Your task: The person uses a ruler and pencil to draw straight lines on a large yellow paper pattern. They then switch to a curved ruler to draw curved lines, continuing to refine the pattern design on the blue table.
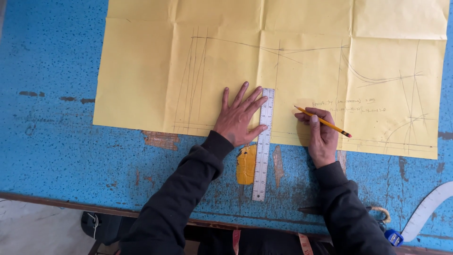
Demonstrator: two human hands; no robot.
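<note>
Head view: L hand (238, 120) flat, fingers spread on ruler (263, 146); R hand (322, 137) fingers pinch pencil (324, 122) nr paper (141, 85) edge.

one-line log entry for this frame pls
left hand: flat, pressing ruler on yellow paper | right hand: holds pencil | surface: blue table

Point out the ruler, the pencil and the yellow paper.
ruler (262, 156), head view, middle of its strip.
pencil (330, 125), head view, yellow shaft beyond the fingers.
yellow paper (141, 71), head view, bare left part.
</note>
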